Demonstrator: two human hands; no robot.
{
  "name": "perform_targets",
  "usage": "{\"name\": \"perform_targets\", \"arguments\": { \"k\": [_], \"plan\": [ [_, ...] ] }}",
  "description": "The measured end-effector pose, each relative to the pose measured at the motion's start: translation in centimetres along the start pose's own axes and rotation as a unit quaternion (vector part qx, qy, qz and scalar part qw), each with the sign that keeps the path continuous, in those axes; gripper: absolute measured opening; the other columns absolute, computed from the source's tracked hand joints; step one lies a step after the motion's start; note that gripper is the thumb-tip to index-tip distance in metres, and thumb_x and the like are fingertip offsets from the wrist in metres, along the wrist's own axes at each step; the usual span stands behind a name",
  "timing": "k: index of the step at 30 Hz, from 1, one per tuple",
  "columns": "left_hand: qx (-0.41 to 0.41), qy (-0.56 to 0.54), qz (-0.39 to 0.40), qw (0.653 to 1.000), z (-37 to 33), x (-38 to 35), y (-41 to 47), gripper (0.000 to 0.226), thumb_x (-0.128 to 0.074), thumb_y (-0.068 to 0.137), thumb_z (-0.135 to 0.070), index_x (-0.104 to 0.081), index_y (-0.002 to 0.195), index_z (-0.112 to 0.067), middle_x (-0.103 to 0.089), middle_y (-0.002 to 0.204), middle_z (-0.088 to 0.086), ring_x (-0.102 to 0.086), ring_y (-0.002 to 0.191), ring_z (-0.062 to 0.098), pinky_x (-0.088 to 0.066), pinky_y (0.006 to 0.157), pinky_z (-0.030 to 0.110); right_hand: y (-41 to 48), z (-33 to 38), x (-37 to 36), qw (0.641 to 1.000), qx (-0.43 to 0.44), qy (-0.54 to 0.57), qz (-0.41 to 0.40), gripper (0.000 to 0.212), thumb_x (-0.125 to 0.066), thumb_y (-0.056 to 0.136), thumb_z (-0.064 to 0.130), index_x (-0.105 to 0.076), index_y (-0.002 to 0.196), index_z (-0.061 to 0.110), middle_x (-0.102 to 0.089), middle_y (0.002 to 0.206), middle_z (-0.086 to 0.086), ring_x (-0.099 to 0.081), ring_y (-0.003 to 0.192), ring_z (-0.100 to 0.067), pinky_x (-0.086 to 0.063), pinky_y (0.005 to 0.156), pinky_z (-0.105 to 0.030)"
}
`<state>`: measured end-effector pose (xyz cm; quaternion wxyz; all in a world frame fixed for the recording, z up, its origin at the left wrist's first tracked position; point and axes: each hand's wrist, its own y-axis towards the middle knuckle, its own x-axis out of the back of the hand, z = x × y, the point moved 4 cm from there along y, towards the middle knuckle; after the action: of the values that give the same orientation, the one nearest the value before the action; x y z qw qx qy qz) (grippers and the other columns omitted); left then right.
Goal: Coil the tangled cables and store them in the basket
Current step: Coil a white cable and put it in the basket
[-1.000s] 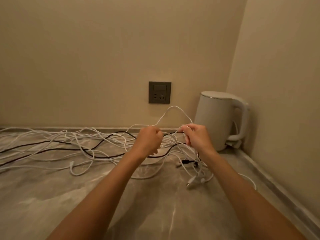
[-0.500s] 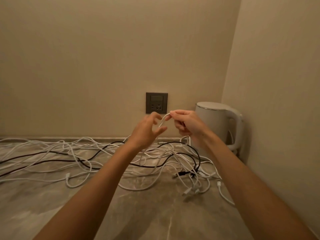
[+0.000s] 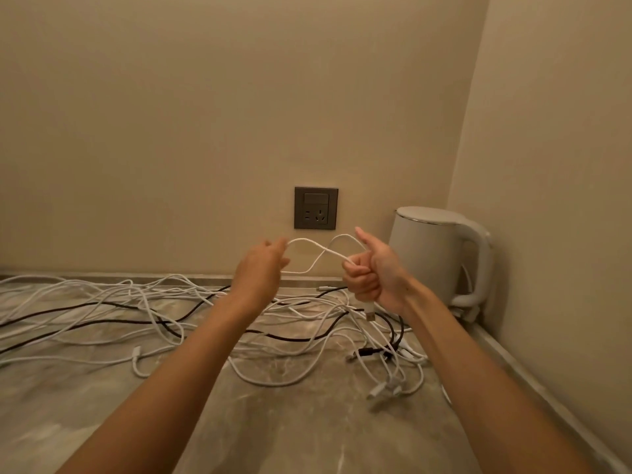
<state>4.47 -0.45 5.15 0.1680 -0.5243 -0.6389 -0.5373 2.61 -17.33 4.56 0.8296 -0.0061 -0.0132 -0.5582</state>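
A tangle of white and black cables (image 3: 164, 313) is spread over the marble counter from the left edge to the right corner. Both hands are raised above it and share one white cable (image 3: 318, 254), which crosses itself in a loop between them. My left hand (image 3: 263, 268) pinches one end of that span. My right hand (image 3: 371, 271) is fisted round the other part, thumb up, and the cable's USB plug (image 3: 370, 311) hangs below the fist. No basket is in view.
A white electric kettle (image 3: 434, 251) stands in the right corner, close behind my right hand. A dark wall socket (image 3: 316, 208) sits on the back wall above the hands. The side wall runs along the counter's right edge. Loose plugs (image 3: 383, 391) lie front right.
The hands have moved apart, drawing the white cable into a wider loop between them. My right hand now fists the cable with the plug dangling beneath.
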Motion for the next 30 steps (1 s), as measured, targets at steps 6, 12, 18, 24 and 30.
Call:
{"name": "perform_targets", "arguments": {
  "k": [6,12,18,24,30],
  "plan": [
    [-0.206,-0.061,0.013,0.977,-2.9,-1.7,0.2,0.018,-0.052,0.092,-0.008,-0.064,0.105,-0.003,-0.061,0.09,0.011,-0.061,0.085,0.032,-0.042,0.069,0.031,1.3,-1.2,-0.9,0.997,-0.01,0.069,0.031,0.068,-0.013,0.086,0.073,-0.026,0.048,0.018,-0.021,0.039,0.008,-0.013,0.036,-0.007,-0.008,0.039,-0.021],
    [-0.169,-0.167,-0.075,0.968,-2.0,-1.8,0.8,0.016,-0.063,0.085,-0.015,-0.073,0.079,-0.004,-0.068,0.069,0.003,-0.053,0.061,0.009,-0.033,0.054,0.014,1.6,-2.8,-2.3,0.972,-0.042,0.16,0.169,0.071,-0.015,0.082,0.074,-0.038,0.045,0.017,-0.027,0.037,0.009,-0.018,0.033,-0.004,-0.013,0.034,-0.017],
    [-0.106,-0.19,0.104,0.971,-2.1,-5.4,0.8,0.022,-0.055,0.085,0.0,-0.064,0.074,-0.016,-0.061,0.065,0.002,-0.048,0.053,0.0,-0.035,0.053,0.01,2.3,-3.3,-3.3,0.944,-0.04,0.252,0.208,0.073,-0.015,0.077,0.08,-0.039,0.046,0.019,-0.02,0.038,0.008,-0.011,0.034,-0.005,-0.011,0.032,-0.014],
    [-0.1,-0.194,0.281,0.935,-2.3,-9.1,-0.4,0.032,-0.045,0.087,0.005,-0.051,0.068,-0.019,-0.049,0.053,-0.005,-0.046,0.05,0.021,-0.041,0.048,0.039,3.2,-2.8,-0.9,0.935,0.01,0.347,0.075,0.072,-0.017,0.084,0.077,-0.034,0.047,0.017,-0.027,0.036,0.007,-0.014,0.034,-0.006,-0.012,0.033,-0.014],
    [-0.134,-0.124,0.316,0.931,-3.6,-8.4,-0.6,0.021,-0.046,0.092,-0.002,-0.064,0.09,-0.013,-0.055,0.07,0.0,-0.045,0.055,0.01,-0.047,0.06,0.034,3.4,-2.4,1.0,0.899,0.077,0.429,-0.044,0.07,-0.027,0.09,0.065,-0.045,0.052,0.01,-0.031,0.046,0.002,-0.026,0.037,-0.009,-0.024,0.035,-0.017]
  ]
}}
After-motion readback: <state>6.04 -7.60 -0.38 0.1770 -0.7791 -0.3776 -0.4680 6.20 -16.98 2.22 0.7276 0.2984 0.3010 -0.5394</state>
